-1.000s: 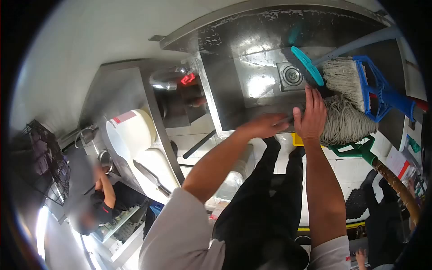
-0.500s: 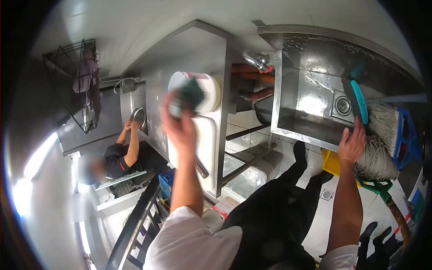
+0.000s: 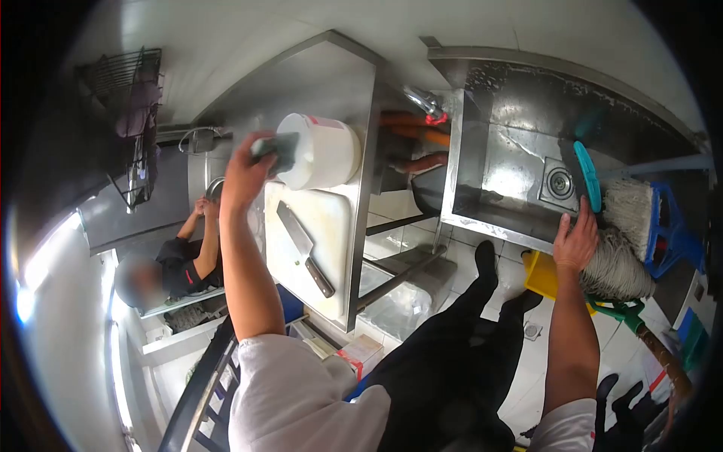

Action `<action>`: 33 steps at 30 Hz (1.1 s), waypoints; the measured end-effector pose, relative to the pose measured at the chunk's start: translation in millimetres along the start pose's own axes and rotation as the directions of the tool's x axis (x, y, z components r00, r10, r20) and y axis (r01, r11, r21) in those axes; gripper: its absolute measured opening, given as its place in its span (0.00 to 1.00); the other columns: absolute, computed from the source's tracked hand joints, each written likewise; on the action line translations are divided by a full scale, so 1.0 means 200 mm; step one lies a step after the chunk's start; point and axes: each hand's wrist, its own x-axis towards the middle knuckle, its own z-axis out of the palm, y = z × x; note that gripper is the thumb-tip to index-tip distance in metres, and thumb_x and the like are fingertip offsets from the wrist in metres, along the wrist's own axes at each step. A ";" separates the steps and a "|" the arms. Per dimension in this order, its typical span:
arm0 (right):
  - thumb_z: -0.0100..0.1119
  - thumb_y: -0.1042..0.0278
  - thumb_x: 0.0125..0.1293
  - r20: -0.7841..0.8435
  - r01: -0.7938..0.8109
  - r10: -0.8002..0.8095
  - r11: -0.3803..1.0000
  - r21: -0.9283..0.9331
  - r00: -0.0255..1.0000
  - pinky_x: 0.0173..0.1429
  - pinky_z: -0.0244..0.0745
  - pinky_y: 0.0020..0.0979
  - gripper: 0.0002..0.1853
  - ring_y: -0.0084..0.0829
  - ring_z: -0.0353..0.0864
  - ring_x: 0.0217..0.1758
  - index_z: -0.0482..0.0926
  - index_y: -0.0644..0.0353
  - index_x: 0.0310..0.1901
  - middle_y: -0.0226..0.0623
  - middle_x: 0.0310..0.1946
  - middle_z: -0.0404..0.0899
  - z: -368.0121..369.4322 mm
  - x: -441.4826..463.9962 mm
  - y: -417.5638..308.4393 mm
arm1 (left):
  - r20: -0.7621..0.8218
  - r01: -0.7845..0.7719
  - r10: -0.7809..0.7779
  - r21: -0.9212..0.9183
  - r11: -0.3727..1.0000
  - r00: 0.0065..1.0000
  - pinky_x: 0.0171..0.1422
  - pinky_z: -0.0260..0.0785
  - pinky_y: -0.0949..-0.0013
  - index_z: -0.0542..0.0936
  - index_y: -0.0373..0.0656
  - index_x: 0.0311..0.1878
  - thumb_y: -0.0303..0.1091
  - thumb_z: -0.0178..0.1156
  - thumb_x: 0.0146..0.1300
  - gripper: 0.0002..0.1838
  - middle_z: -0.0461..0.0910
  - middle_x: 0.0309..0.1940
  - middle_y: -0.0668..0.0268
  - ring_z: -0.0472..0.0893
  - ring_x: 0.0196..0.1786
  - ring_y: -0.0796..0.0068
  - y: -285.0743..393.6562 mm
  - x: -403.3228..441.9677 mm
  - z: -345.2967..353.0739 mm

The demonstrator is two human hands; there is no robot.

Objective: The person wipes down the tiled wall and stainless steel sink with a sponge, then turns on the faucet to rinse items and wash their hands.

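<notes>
My left hand (image 3: 247, 172) is closed around a dark green scouring pad (image 3: 282, 153), its edge slightly blurred. The pad overlaps the near side of a white tub (image 3: 324, 152) on the steel counter (image 3: 324, 75); whether they touch, I cannot tell. Below the tub lies a white cutting board (image 3: 331, 226) with a wooden-handled knife (image 3: 297, 237) across it. My right hand (image 3: 576, 242), fingers stretched out, is at the front corner of the steel sink (image 3: 489, 224). Its fingertips are close to a turquoise brush (image 3: 587, 177) inside the sink.
A red-handled tap (image 3: 429, 105) stands left of the sink. Mop heads (image 3: 614, 267), a blue plastic piece (image 3: 666, 233) and a yellow bucket (image 3: 546, 275) crowd its right side. At far left, another person (image 3: 192, 260) handles a round metal vessel. A wire rack (image 3: 124, 83) hangs above.
My left hand has moved left with the scouring pad, from in front of the tub to its side, uncovering the knife. My right hand stays by the sink corner. The view has shifted slightly.
</notes>
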 end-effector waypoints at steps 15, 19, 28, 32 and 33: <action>0.47 0.47 0.70 0.071 -0.015 0.018 0.999 -0.042 0.997 0.58 0.66 0.48 0.31 0.49 0.72 0.57 0.62 0.52 0.70 0.48 0.53 0.73 0.02 -0.01 -0.01 | -0.074 -0.105 -0.351 -0.992 -0.069 0.933 0.73 0.60 0.60 0.58 0.38 0.71 0.31 0.46 0.73 0.25 0.64 0.68 0.55 0.66 0.71 0.61 0.90 0.22 1.86; 0.46 0.48 0.70 0.232 -0.058 0.063 0.998 -0.029 0.971 0.59 0.66 0.48 0.30 0.49 0.71 0.60 0.63 0.52 0.69 0.48 0.57 0.73 -0.01 0.02 0.01 | -0.144 -0.047 -0.495 -0.978 0.203 0.857 0.81 0.31 0.63 0.29 0.36 0.76 0.48 0.41 0.75 0.42 0.27 0.79 0.54 0.35 0.81 0.60 1.17 0.47 2.06; 0.45 0.48 0.71 0.200 -0.018 0.022 1.000 -0.023 0.979 0.58 0.68 0.46 0.27 0.46 0.71 0.61 0.65 0.53 0.67 0.44 0.58 0.73 0.00 0.01 -0.02 | -0.096 0.029 -0.435 -0.962 0.272 0.895 0.82 0.28 0.63 0.34 0.30 0.75 0.53 0.35 0.76 0.41 0.30 0.78 0.47 0.34 0.81 0.56 1.07 0.44 2.07; 0.44 0.47 0.71 0.201 -0.005 0.014 0.999 -0.047 0.980 0.56 0.69 0.46 0.28 0.46 0.72 0.60 0.65 0.52 0.67 0.43 0.57 0.74 0.02 0.01 0.00 | -0.118 0.030 -0.438 -0.948 0.316 0.891 0.82 0.29 0.64 0.36 0.30 0.76 0.56 0.35 0.76 0.42 0.33 0.78 0.48 0.34 0.81 0.57 1.04 0.46 2.02; 0.44 0.47 0.71 0.201 0.003 0.008 0.999 -0.051 0.980 0.56 0.69 0.46 0.28 0.46 0.72 0.60 0.65 0.52 0.67 0.43 0.57 0.74 0.02 0.02 -0.01 | -0.305 -0.097 -0.457 -0.900 0.424 0.836 0.81 0.31 0.65 0.36 0.32 0.76 0.57 0.35 0.75 0.42 0.34 0.79 0.49 0.35 0.81 0.59 1.01 0.51 1.97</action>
